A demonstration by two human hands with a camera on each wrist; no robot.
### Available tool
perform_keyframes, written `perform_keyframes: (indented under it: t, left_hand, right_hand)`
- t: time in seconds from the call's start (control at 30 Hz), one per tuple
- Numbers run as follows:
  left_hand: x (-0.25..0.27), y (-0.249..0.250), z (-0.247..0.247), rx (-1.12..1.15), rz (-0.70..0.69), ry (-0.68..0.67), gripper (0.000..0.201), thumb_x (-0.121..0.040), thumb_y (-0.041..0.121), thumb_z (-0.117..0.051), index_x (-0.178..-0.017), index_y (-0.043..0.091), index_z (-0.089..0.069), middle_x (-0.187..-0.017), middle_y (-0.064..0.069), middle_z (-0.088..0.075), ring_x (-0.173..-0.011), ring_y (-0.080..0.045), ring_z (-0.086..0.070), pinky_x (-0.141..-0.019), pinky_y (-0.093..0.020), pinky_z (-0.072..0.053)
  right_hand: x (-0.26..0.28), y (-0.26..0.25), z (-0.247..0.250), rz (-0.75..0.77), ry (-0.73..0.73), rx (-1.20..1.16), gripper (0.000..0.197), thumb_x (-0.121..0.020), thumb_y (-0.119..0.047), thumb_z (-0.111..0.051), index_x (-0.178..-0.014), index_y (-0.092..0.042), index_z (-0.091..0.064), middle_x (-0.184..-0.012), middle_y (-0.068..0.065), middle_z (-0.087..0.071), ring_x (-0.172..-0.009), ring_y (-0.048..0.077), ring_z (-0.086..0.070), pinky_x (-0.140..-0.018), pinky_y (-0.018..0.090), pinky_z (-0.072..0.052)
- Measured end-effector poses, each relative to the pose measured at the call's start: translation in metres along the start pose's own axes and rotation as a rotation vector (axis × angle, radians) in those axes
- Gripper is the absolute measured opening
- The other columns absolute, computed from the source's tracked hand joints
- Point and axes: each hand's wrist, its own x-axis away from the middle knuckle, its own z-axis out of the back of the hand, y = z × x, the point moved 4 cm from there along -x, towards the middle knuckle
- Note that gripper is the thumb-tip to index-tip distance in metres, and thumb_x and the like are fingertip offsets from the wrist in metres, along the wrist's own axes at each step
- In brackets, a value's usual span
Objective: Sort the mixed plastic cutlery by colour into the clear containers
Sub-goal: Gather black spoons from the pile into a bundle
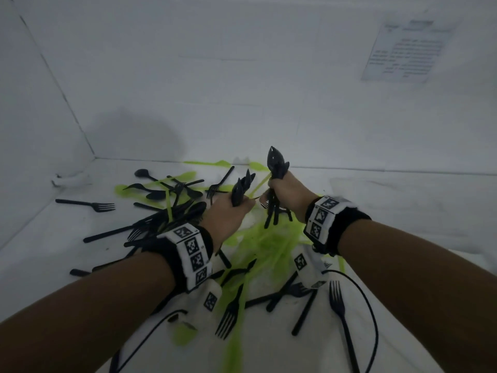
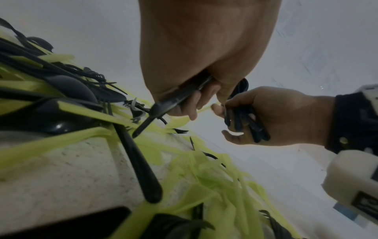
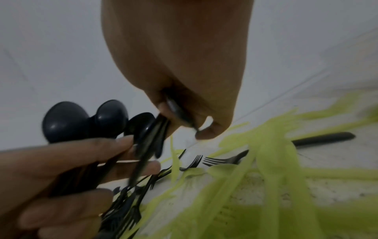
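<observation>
1. Head view: left hand (image 1: 231, 211) is fisted round a bundle of black spoons (image 1: 242, 187), bowls pointing up and away. Right hand (image 1: 289, 193) grips a 2nd bunch of black cutlery (image 1: 275, 168) upright, handles hanging below the fist. The 2 hands sit close together above the pile. A green piece (image 1: 259, 184) runs btwn them; which fingers hold it can't be told here. Loose black forks (image 1: 340, 305) and spoons lie scattered on the white table (image 1: 403, 211), mixed w/ green cutlery (image 1: 269, 246) in the middle. One black fork (image 1: 88, 204) lies apart at far left. Paper sheet (image 1: 406, 49) is on the back wall. No container can be made out.

2. Left wrist view: left hand (image 2: 204, 53) curls round black handles (image 2: 163, 106) that stick out below the palm. Right hand (image 2: 272, 116) clamps its own black bundle (image 2: 243, 124); thumb and forefinger meet at a thin green strip (image 2: 204, 108) next to the left fingertips. Green pieces (image 2: 214, 186) and black pieces lie crossed on the table below.

3. Right wrist view (blurry): right hand (image 3: 184, 64) is closed on dark handles (image 3: 175, 110). Left hand (image 3: 71, 177) at lower left holds black spoons, rounded bowls (image 3: 85, 121) up. Green cutlery (image 3: 276, 169) is spread under both, w/ black forks (image 3: 220, 160) lying among it.
</observation>
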Motion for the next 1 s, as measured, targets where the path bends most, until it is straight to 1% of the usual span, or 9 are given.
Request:
perform_keyframes:
  t: [0.1,0.2,0.27,0.4,0.53,0.63,0.77,0.9,1.0]
  left_hand:
    - [-0.002,0.0,0.0,0.013,0.054,0.062,0.021,-0.098,0.029,-0.059,-0.084,0.014,-0.058,-0.071,-0.001,-0.049,-0.051,-0.015,-0.037,-0.056,-0.028,-0.032]
    - [0.001,-0.001,-0.001,0.081,0.081,0.082,0.014,-0.099,0.024,-0.058,-0.094,0.011,-0.059,-0.079,-0.007,-0.051,-0.047,-0.013,-0.034,-0.051,-0.026,-0.03]
    - [0.006,-0.001,-0.005,0.115,0.083,0.081,0.013,-0.098,0.023,-0.057,-0.091,0.012,-0.058,-0.08,-0.009,-0.048,-0.044,-0.012,-0.031,-0.049,-0.026,-0.028]
    - [0.019,-0.001,-0.017,0.131,0.08,0.087,0.013,-0.097,0.029,-0.061,-0.098,0.016,-0.066,-0.086,-0.002,-0.067,-0.051,-0.013,-0.043,-0.049,-0.025,-0.032]
    - [0.033,0.011,-0.041,0.144,0.069,0.045,0.019,-0.099,0.032,-0.062,-0.106,0.016,-0.068,-0.1,-0.004,-0.075,-0.035,-0.003,-0.037,-0.046,-0.024,-0.033]
    - [0.042,0.024,-0.063,0.222,0.078,0.065,0.021,-0.099,0.032,-0.062,-0.107,0.014,-0.07,-0.084,-0.002,-0.072,-0.036,-0.006,-0.035,-0.042,-0.023,-0.028]
    - [0.054,0.027,-0.096,0.356,0.124,0.116,0.015,-0.094,0.022,-0.066,-0.088,0.008,-0.062,-0.068,-0.013,-0.038,-0.05,-0.019,-0.025,-0.05,-0.031,-0.021]
    - [0.072,0.031,-0.13,0.382,0.118,0.162,0.012,-0.096,0.016,-0.063,-0.091,0.006,-0.067,-0.077,-0.017,-0.061,-0.047,-0.015,-0.025,-0.045,-0.027,-0.022]
    - [0.082,0.034,-0.149,0.374,0.123,0.181,0.012,-0.099,0.017,-0.06,-0.094,0.011,-0.069,-0.084,-0.011,-0.077,-0.042,-0.012,-0.028,-0.045,-0.024,-0.024]
  right_hand:
    - [0.013,-0.009,0.011,-0.014,0.125,0.282,0.022,-0.096,-0.011,-0.045,-0.074,-0.009,-0.047,-0.064,0.007,-0.052,-0.064,0.026,-0.051,-0.066,0.035,-0.041]
    - [0.033,0.0,0.013,-0.174,-0.138,0.682,0.022,-0.101,-0.008,-0.048,-0.08,-0.008,-0.05,-0.073,0.003,-0.049,-0.066,0.019,-0.053,-0.054,0.022,-0.044]
    - [0.042,0.01,0.022,-0.202,-0.153,0.619,0.011,-0.102,-0.011,-0.047,-0.097,-0.008,-0.056,-0.077,0.002,-0.054,-0.063,0.012,-0.052,-0.051,0.021,-0.044]
    - [0.058,0.021,0.036,-0.033,0.183,0.221,0.031,-0.099,-0.022,-0.048,-0.13,-0.016,-0.045,-0.08,0.009,-0.065,-0.062,0.019,-0.062,-0.059,0.03,-0.046]
    - [0.084,0.024,0.025,0.075,0.07,0.205,0.018,-0.097,-0.021,-0.052,-0.114,-0.018,-0.057,-0.066,0.006,-0.062,-0.056,0.018,-0.06,-0.067,0.034,-0.048]
    - [0.099,0.032,0.025,0.075,0.045,0.025,0.014,-0.095,-0.027,-0.055,-0.103,-0.021,-0.064,-0.068,0.007,-0.066,-0.055,0.015,-0.058,-0.068,0.035,-0.046]
    - [0.128,0.046,0.036,0.132,-0.017,-0.03,0.015,-0.1,-0.019,-0.052,-0.098,-0.022,-0.067,-0.071,-0.003,-0.064,-0.059,0.012,-0.059,-0.063,0.026,-0.045]
    - [0.141,0.078,0.063,0.099,0.003,-0.172,0.02,-0.101,-0.021,-0.054,-0.11,-0.024,-0.071,-0.106,0.0,-0.074,-0.089,0.01,-0.066,-0.088,0.036,-0.052]
    - [0.152,0.098,0.086,0.081,0.08,-0.246,0.015,-0.103,-0.028,-0.055,-0.103,-0.035,-0.068,-0.099,-0.012,-0.07,-0.096,0.008,-0.063,-0.093,0.034,-0.05]
